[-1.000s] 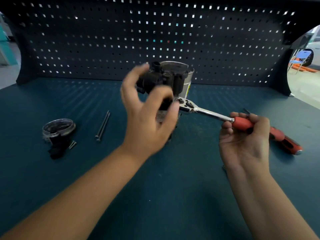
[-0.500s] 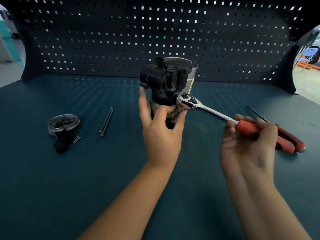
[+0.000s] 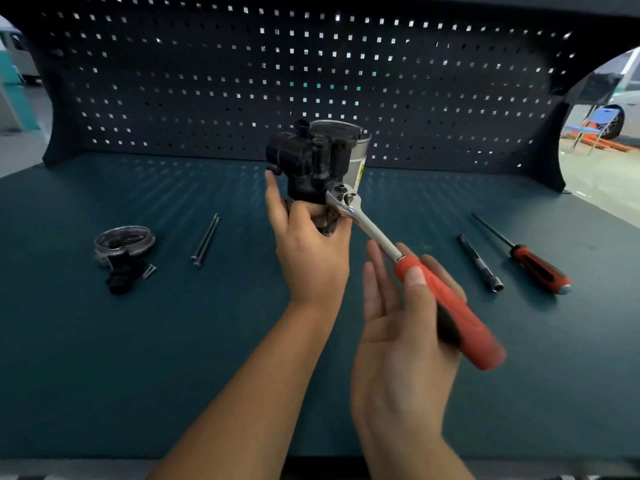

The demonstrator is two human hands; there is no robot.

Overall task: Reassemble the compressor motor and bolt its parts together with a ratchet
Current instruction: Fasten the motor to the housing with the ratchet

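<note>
We hold the compressor motor (image 3: pixel 311 161) upright over the middle of the bench (image 3: pixel 138 358), with the left hand (image 3: pixel 311 247) clamped round its lower body. The right hand (image 3: pixel 398 334) pinches the red handle of the ratchet (image 3: pixel 464 320) under the thumb, and the tool's head sits on the motor's right flank. We judge short, square swings best, bracing the body against twist. At the left, a shallow metal cap (image 3: pixel 138 233) lies open side up; we cannot make out the dark contents.

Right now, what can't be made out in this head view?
- Any bolt or socket: hidden under the ratchet head, head view.
- Base of the compressor motor: covered by the left hand.
- Ratchet handle end, right hand: motion-blurred.
- Yellow label on the motor's can: too small to read.
</note>
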